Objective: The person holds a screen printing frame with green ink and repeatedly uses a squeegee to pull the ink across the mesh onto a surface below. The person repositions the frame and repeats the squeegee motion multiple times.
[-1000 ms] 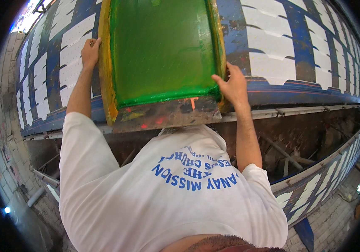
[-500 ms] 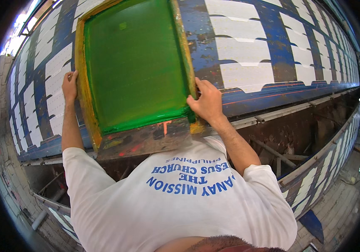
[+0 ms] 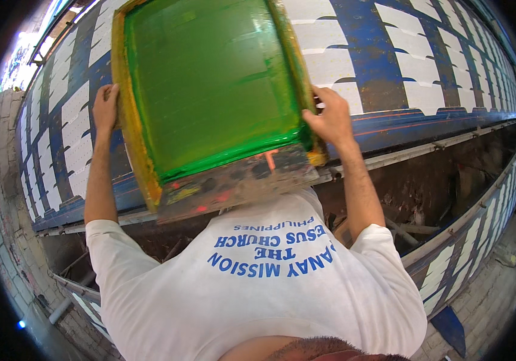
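Note:
A large screen printing frame with green mesh and yellow-stained edges fills the upper middle, tilted over the long table. Its near end is a dark board marked with paint smears, close against my white shirt. My left hand grips the left rail, fingers curled at its edge. On the right rail, low down near the corner, my right hand is closed with the thumb on top. Wet-looking green ink lies thick along the near edge of the mesh. The frame's far end runs out of view.
The long blue table carries rows of white cut pieces on both sides of the frame. A metal rail runs along its near edge. Behind me, a second table bears more white pieces. Paved floor shows at left.
The frame has shifted to the right and turned slightly, carried by both hands. More white pieces now show on its left, and fewer on its right.

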### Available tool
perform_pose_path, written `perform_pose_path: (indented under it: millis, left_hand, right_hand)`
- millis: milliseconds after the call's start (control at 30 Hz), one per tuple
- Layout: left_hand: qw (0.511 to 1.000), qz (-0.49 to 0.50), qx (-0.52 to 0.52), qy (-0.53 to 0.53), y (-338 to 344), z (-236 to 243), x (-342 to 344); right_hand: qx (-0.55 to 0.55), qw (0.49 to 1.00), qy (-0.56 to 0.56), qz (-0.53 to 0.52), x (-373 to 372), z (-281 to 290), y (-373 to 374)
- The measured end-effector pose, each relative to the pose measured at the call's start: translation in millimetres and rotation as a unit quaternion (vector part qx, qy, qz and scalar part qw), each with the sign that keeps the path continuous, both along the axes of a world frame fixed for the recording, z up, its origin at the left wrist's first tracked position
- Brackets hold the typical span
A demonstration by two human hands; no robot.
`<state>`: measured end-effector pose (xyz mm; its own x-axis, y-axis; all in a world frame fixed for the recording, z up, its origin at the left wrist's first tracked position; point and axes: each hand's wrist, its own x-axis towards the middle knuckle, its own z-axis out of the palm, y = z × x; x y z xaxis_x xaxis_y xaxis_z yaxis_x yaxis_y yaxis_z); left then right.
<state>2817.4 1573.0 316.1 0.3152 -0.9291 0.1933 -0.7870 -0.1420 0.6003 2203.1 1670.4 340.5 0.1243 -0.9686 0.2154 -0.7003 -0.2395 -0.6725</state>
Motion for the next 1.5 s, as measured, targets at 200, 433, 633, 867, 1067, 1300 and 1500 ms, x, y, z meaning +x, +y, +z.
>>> perform_pose_path:
  millis: [200, 433, 633, 867, 1067, 1300, 1500]
  left_hand:
    - [1.000, 0.026, 0.008, 0.001, -21, -2, -177]
    - [0.998, 0.045, 0.034, 0.010, -20, -20, -278]
    - [0.998, 0.043, 0.040, -0.010, -27, -31, -290]
    - [0.997, 0.044, 0.056, -0.024, -30, -38, -298]
    - [0.996, 0.045, 0.063, -0.043, -30, -41, -298]
    - [0.999, 0.014, -0.018, -0.022, -29, -58, -291]
    - [0.999, 0.042, 0.004, 0.027, -36, -60, -293]
  right_hand:
    - [0.019, 0.999, 0.029, -0.029, -142, -8, -18]
    - [0.074, 0.997, 0.023, -0.022, -238, -20, -24]
    - [0.063, 0.998, 0.016, -0.009, -254, -38, -12]
    - [0.071, 0.996, 0.036, -0.030, -248, -41, -5]
    - [0.025, 0.992, 0.118, 0.027, -233, 2, 14]
    - [0.105, 0.913, 0.103, 0.381, -141, 41, 70]
    - [0.070, 0.912, 0.207, 0.348, -95, 46, 80]
